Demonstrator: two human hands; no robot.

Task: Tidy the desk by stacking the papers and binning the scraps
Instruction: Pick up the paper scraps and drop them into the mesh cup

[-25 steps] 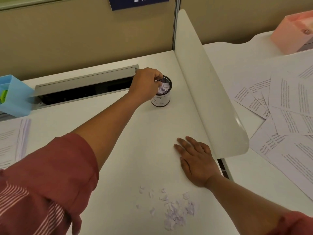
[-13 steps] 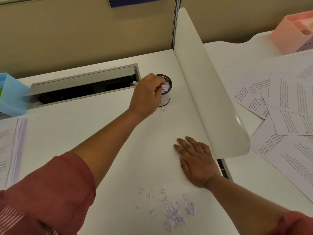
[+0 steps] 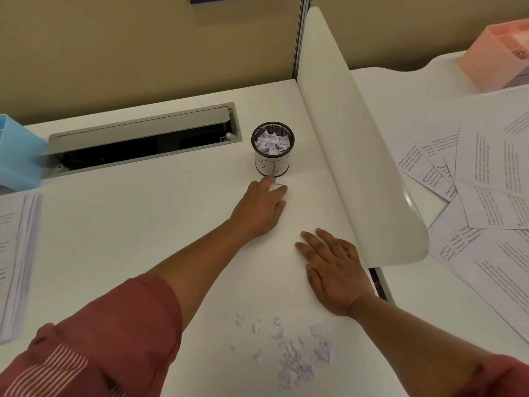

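1. In front of the mesh bin [image 3: 272, 149], my left hand [image 3: 262, 209] reaches one fallen scrap [image 3: 279, 180]; the fingertips touch it, but I cannot tell if they pinch it.
2. My right hand [image 3: 333, 272] lies flat on the desk [image 3: 143, 224], fingers straight.
3. The pile of scraps [image 3: 297, 359] is near me; the stacked papers [image 3: 14, 262] lie at the left edge.

The left arm stretches far forward in a rolled red sleeve, its hand [image 3: 262, 207] palm-down with fingertips [image 3: 282, 190] reaching out and touching a small scrap [image 3: 279, 181]. The right hand [image 3: 335, 270] lies flat, fingers spread and straight, palm pressed on the counter [image 3: 143, 224], forearm angling back.
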